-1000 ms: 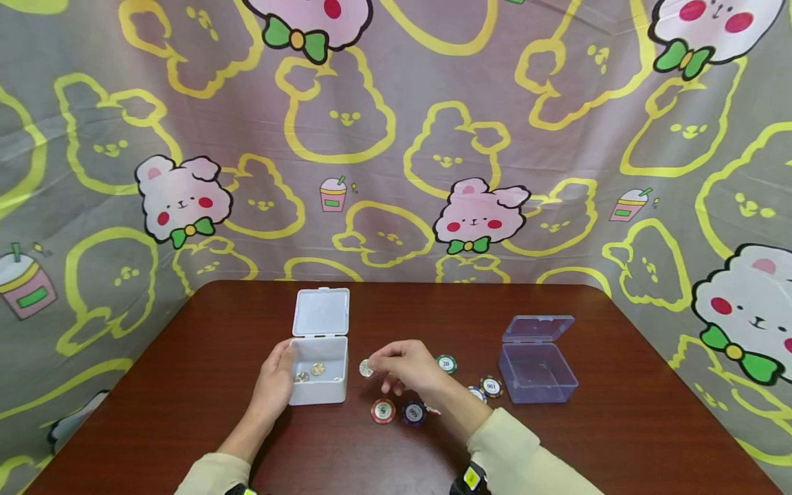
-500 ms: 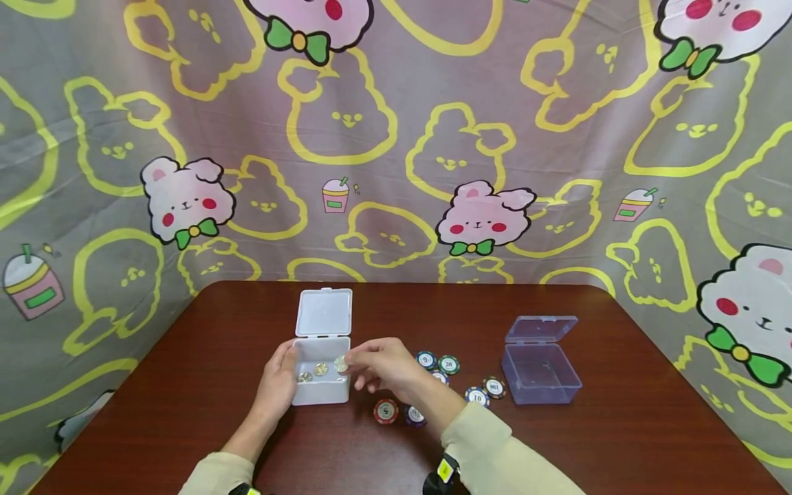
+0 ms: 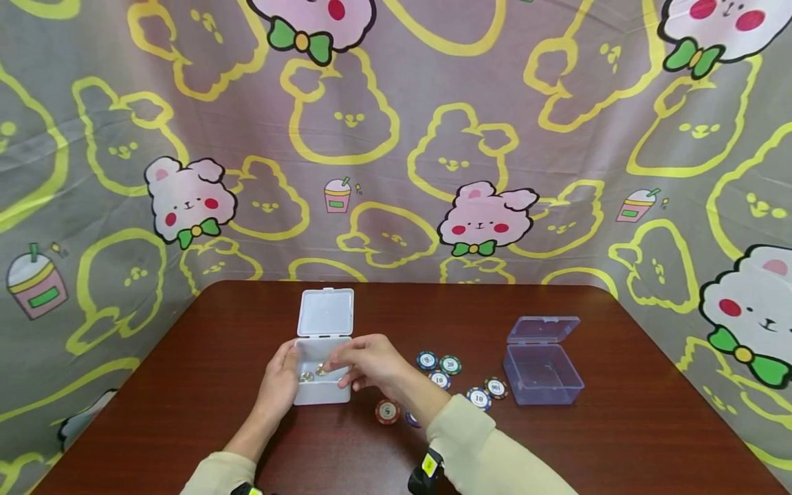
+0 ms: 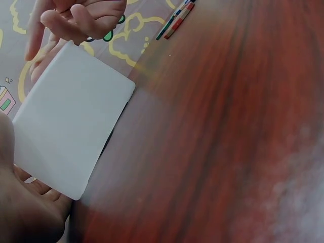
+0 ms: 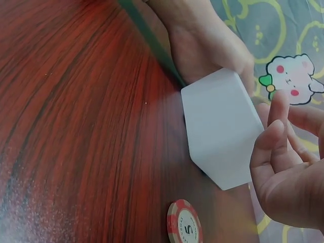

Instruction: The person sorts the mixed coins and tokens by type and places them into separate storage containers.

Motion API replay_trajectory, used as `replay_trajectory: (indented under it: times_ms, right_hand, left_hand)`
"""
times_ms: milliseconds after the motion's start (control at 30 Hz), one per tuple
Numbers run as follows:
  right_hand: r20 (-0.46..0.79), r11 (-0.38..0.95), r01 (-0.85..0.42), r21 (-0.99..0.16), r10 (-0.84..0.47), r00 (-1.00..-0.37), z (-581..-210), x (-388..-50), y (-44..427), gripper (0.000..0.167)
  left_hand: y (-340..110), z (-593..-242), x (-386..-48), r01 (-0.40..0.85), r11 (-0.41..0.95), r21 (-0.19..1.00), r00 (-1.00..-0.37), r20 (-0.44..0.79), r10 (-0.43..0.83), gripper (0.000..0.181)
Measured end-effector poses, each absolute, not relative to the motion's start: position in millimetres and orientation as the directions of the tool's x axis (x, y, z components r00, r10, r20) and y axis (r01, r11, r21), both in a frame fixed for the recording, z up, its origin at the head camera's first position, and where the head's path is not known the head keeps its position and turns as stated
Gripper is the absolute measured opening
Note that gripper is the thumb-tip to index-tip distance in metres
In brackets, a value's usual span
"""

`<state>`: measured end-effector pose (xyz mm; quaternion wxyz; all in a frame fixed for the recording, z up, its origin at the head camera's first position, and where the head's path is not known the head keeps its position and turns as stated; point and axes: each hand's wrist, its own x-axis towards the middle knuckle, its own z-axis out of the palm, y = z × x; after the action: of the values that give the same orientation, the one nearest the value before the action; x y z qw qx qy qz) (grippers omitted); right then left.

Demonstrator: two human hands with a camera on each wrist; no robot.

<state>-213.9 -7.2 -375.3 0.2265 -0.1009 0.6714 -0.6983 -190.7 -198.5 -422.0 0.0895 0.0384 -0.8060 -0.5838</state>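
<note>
My left hand (image 3: 281,380) grips the left side of an open white plastic box (image 3: 321,394), thumb at its rim. Inside the box lies a gold coin (image 3: 306,377). My right hand (image 3: 368,361) reaches over the right wall with its fingertips inside, where another coin (image 3: 320,369) shows at the pinched thumb and forefinger. Part of that coin is covered by the fingers. Both wrist views show the outside of the white box (image 4: 76,121), which hides its contents.
Several poker chips lie right of the white box, including a red one (image 3: 387,412), a green one (image 3: 450,364) and a blue one (image 3: 478,398). A clear purplish box (image 3: 543,378) stands open at the right. Behind the table (image 3: 247,302) hangs a patterned curtain (image 3: 383,137).
My right hand has carried a coin leftward from beside the white box, over its right wall and into it. My left hand keeps its grip on the box.
</note>
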Motion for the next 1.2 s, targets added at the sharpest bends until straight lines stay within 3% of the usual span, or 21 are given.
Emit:
replay_trajectory:
  times_ms: [367,767,933,1200]
  right_hand:
    - [-0.110,0.018,0.114,-0.993,-0.443,-0.890,-378,-208,24,0.026]
    - [-0.057,0.045,0.043,-0.998,-0.379,-0.923,-386,-193,94,0.027]
    - [-0.025,0.061,0.008,-0.998,-0.283,-0.959,-383,-181,131,0.027]
    - [0.053,0.092,-0.051,-0.994,0.023,-0.998,-375,-168,199,0.025]
  left_hand:
    - [-189,-419,-193,0.040,0.318,0.947,-0.986,0.090,-0.143,0.043]
    - [-192,-416,-193,0.024,0.370,0.929,-0.992,0.069,-0.108,0.051]
    - [-198,-415,-191,0.016,0.420,0.907,-0.991,0.069,-0.112,0.051]
    - [-203,-413,-188,-0.024,0.402,0.915,-0.987,0.042,-0.155,0.054]
